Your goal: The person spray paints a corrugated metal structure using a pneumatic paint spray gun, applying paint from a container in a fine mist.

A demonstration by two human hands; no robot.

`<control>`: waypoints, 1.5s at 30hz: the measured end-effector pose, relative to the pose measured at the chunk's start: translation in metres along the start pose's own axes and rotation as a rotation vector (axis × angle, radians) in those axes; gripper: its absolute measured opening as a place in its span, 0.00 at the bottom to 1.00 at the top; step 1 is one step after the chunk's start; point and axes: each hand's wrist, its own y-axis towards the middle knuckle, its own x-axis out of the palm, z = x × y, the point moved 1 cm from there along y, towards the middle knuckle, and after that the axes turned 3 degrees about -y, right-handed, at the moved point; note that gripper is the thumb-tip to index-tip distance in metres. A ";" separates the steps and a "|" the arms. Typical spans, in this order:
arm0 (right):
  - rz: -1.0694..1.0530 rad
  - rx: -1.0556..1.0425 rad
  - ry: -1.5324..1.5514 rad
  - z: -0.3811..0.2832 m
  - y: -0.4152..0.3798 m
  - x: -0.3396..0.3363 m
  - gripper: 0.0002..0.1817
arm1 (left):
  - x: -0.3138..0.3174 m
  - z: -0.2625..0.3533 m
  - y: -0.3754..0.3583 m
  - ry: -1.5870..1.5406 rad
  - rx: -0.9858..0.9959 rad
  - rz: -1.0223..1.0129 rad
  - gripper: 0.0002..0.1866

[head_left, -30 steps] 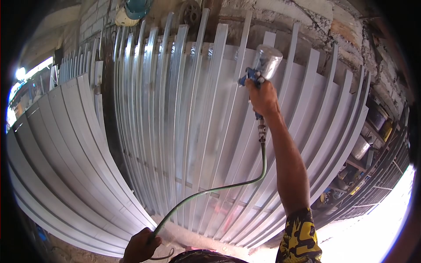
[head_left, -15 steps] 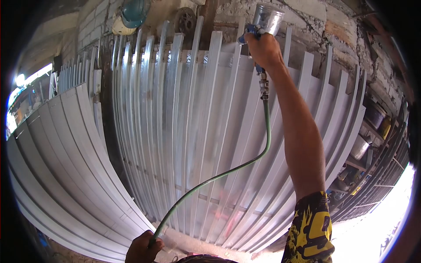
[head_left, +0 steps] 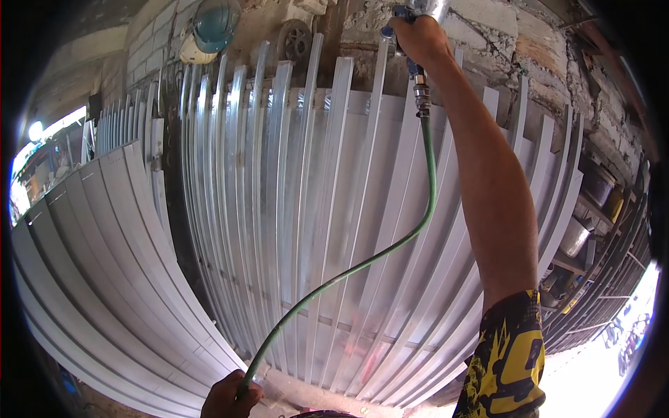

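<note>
My right hand (head_left: 422,40) is wrapped round a blue spray gun (head_left: 401,14) at the top of the view, my arm stretched far forward. A silver paint cup (head_left: 433,8) sits on the gun, partly cut off by the view's upper edge. From a metal coupling (head_left: 421,97) under the grip, a green air hose (head_left: 362,265) curves down to my left hand (head_left: 231,396), which is closed around it at the bottom. Below the gun stands a large ribbed metal panel (head_left: 313,209), its long bars shiny on the left and duller grey on the right.
A second grey slatted panel (head_left: 104,216) leans at the left. Behind stands a rough block wall (head_left: 481,28), with a teal hard hat (head_left: 216,26) and a dark wheel (head_left: 294,40) against it. Shelves with metal cans (head_left: 575,237) and several long rods line the right side.
My right hand and the spray gun have moved slightly up. The pale spray mist seen at the nozzle before no longer shows. My left hand stays on the hose.
</note>
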 end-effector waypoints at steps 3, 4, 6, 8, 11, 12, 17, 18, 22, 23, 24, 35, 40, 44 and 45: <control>0.037 -0.040 -0.106 0.008 0.005 0.002 0.36 | 0.002 0.002 0.001 -0.017 0.007 0.004 0.07; 0.021 -0.033 -0.092 0.011 0.007 0.004 0.36 | 0.002 0.002 0.001 -0.024 0.005 0.003 0.07; -0.010 -0.018 -0.065 0.011 0.005 0.004 0.35 | 0.003 0.001 0.001 -0.004 0.022 0.013 0.07; -0.004 -0.003 -0.060 0.009 0.004 0.004 0.35 | 0.003 0.000 0.001 0.008 0.029 0.011 0.07; -0.090 0.041 -0.011 0.004 -0.004 -0.001 0.35 | 0.003 -0.002 0.002 0.006 0.038 0.006 0.08; -0.135 0.060 0.012 0.001 -0.007 -0.003 0.35 | 0.004 -0.002 0.002 0.003 0.047 0.014 0.08; -0.033 -0.041 -0.025 -0.001 -0.019 0.012 0.33 | 0.005 -0.011 0.000 0.045 0.002 0.017 0.07; -0.035 -0.049 -0.023 -0.005 -0.025 0.012 0.32 | 0.005 -0.011 0.000 0.057 0.025 0.019 0.07; -0.138 -0.003 0.055 -0.007 -0.045 0.019 0.29 | 0.006 -0.005 -0.001 0.041 0.032 0.020 0.07; -0.126 -0.009 0.036 -0.008 -0.052 0.023 0.28 | 0.005 -0.004 -0.002 0.044 0.033 0.023 0.08; -0.115 -0.016 0.018 -0.008 -0.058 0.027 0.28 | 0.005 -0.003 -0.003 0.047 0.033 0.025 0.08; -0.284 0.055 0.049 0.006 -0.168 0.053 0.22 | -0.008 -0.015 -0.017 0.078 -0.066 -0.048 0.06; -0.431 0.124 0.103 0.013 -0.215 0.058 0.25 | -0.019 -0.014 -0.023 0.174 -0.307 -0.081 0.08; -0.462 0.131 0.131 0.022 -0.255 0.066 0.26 | -0.023 -0.018 -0.025 0.198 -0.246 -0.099 0.08; -0.472 0.150 0.112 0.025 -0.266 0.070 0.27 | -0.023 -0.022 -0.026 0.200 -0.227 -0.091 0.09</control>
